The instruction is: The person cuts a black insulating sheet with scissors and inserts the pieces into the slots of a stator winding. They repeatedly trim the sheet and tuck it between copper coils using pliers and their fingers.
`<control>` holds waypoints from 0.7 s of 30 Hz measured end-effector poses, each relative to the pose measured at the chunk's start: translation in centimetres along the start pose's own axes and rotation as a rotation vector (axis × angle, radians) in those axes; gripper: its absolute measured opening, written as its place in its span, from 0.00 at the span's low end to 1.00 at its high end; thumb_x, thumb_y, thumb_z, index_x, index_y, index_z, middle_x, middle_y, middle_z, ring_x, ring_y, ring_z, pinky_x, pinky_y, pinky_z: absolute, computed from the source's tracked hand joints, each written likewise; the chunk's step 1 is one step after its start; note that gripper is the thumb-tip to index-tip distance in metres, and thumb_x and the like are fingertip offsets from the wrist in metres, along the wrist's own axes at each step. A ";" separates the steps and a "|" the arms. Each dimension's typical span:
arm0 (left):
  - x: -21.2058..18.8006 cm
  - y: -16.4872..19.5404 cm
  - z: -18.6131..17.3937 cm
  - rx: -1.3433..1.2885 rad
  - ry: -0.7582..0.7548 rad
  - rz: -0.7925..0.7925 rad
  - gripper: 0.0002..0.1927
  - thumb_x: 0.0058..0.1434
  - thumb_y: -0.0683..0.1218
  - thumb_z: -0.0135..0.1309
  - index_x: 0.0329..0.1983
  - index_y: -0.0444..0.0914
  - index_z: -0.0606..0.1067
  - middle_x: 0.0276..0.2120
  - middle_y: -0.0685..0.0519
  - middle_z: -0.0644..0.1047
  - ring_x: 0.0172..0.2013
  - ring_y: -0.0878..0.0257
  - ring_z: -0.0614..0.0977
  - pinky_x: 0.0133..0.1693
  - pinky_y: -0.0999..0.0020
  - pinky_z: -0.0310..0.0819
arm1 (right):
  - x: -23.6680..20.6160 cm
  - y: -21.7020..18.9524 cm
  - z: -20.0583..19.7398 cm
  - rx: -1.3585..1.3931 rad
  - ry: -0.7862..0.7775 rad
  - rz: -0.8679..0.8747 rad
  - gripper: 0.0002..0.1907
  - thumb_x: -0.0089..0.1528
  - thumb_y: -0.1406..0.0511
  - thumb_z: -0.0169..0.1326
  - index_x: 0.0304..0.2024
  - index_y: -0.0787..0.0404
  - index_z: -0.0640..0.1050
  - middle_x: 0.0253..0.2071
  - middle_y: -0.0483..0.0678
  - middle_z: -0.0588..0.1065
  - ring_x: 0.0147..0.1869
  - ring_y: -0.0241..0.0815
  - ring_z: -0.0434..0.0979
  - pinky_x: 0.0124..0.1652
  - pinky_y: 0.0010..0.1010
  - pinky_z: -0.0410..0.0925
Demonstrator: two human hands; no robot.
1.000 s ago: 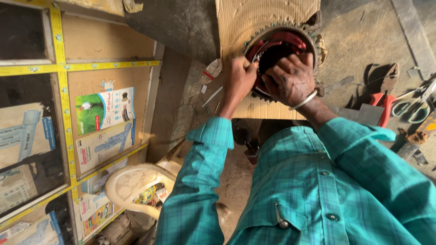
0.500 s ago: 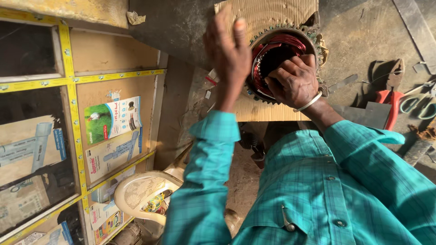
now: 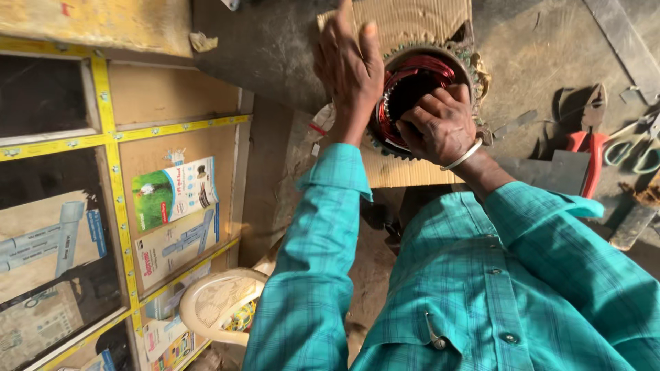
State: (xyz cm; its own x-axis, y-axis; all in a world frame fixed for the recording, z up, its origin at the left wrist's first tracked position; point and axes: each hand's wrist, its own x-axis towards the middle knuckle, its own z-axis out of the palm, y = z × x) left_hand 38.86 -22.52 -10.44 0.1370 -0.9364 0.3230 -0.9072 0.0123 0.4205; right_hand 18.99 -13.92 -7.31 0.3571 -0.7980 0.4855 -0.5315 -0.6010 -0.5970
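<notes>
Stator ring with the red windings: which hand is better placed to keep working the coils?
Probably right: the right hand rests on the stator ring, fingers at the red windings. The left hand is raised, open, off it.

Grimy concrete floor under cardboard sheet, red-handled pliers, scissors.

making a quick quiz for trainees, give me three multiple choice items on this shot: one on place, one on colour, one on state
1. Where do the red-handled pliers lie?
A. right of the round motor core
B. on the plastic chair
C. in the cabinet

2. What colour are the wire windings inside the core?
A. green
B. red
C. white

3. How is the left hand?
A. fist on the pliers
B. open, fingers spread, raised beside the core
C. inside the core

Answers: 1 A, they rest on the floor to the right; 2 B, coils look red; 3 B, only the right hand rests on the core.
</notes>
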 end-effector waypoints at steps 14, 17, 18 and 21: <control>-1.9 -1.1 1.2 -0.100 -0.169 -0.164 0.35 0.75 0.70 0.28 0.69 0.45 0.70 0.64 0.46 0.77 0.61 0.50 0.79 0.63 0.56 0.74 | -13.0 5.4 -9.2 -0.146 0.151 0.455 0.26 0.58 0.72 0.68 0.58 0.67 0.77 0.54 0.60 0.73 0.63 0.62 0.73 0.62 0.45 0.69; -3.5 -1.3 0.6 -0.296 -0.239 -0.290 0.37 0.74 0.68 0.26 0.68 0.39 0.67 0.63 0.41 0.74 0.61 0.48 0.77 0.58 0.57 0.73 | -21.9 9.4 -10.3 -0.152 0.171 0.695 0.21 0.63 0.69 0.65 0.58 0.67 0.76 0.53 0.57 0.74 0.61 0.56 0.74 0.60 0.40 0.69; -3.8 -1.3 0.5 -0.304 -0.269 -0.322 0.36 0.74 0.68 0.28 0.67 0.38 0.68 0.62 0.41 0.74 0.61 0.47 0.77 0.59 0.55 0.72 | -24.7 10.2 -9.8 -0.117 0.147 0.758 0.20 0.65 0.68 0.63 0.58 0.67 0.76 0.53 0.57 0.74 0.60 0.55 0.74 0.60 0.39 0.69; -3.5 -1.0 0.7 -0.299 -0.341 -0.384 0.36 0.74 0.67 0.30 0.64 0.35 0.71 0.58 0.39 0.76 0.59 0.46 0.77 0.58 0.52 0.71 | -30.7 13.5 -6.6 -0.013 0.082 0.890 0.16 0.71 0.64 0.59 0.58 0.67 0.75 0.53 0.55 0.75 0.57 0.50 0.75 0.59 0.35 0.69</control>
State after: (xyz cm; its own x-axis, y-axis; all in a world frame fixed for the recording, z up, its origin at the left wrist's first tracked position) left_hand 39.05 -19.45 -12.59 0.2531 -0.9525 -0.1694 -0.6598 -0.2981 0.6898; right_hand -4.24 2.73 -26.04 -0.2478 -0.9626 -0.1099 -0.5946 0.2407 -0.7671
